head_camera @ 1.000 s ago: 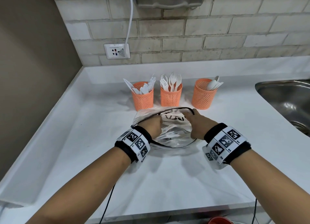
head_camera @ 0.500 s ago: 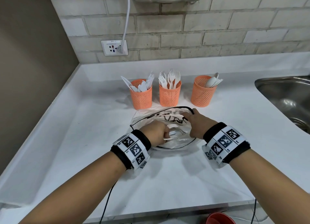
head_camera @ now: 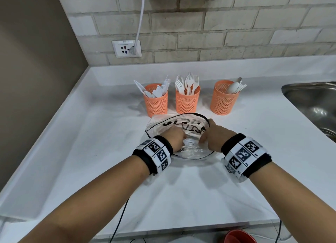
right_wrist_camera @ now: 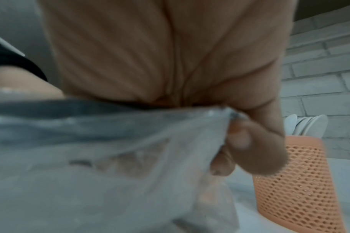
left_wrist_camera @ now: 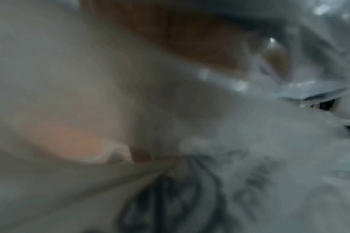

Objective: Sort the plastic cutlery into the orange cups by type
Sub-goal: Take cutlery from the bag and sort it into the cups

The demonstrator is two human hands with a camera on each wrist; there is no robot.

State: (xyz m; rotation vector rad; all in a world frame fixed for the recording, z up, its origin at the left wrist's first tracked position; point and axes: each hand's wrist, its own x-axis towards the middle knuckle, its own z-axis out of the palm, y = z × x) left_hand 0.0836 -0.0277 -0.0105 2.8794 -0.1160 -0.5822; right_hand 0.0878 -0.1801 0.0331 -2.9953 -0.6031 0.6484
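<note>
Three orange mesh cups stand in a row: the left cup (head_camera: 156, 104) holds knives, the middle cup (head_camera: 187, 102) forks, the right cup (head_camera: 223, 100) spoons. In front of them lies a clear plastic bag (head_camera: 192, 152) with a black rim and black lettering. My left hand (head_camera: 175, 138) reaches into the bag, fingers curled round white cutlery (head_camera: 190, 142). My right hand (head_camera: 212, 135) pinches the bag's right rim between thumb and fingers. The right wrist view shows that pinch (right_wrist_camera: 236, 141) on the plastic beside the right cup (right_wrist_camera: 301, 181). The left wrist view is only blurred bag plastic (left_wrist_camera: 260, 149).
The white counter (head_camera: 91, 151) meets a brown wall on the left and a brick wall with a socket (head_camera: 126, 48) behind. A steel sink (head_camera: 312, 100) is sunk in at the right. Black cables (head_camera: 118, 222) and a red object (head_camera: 240, 237) hang below the front edge.
My left hand went from the bag's left rim into the bag and closed round white cutlery. My right hand kept its hold on the rim.
</note>
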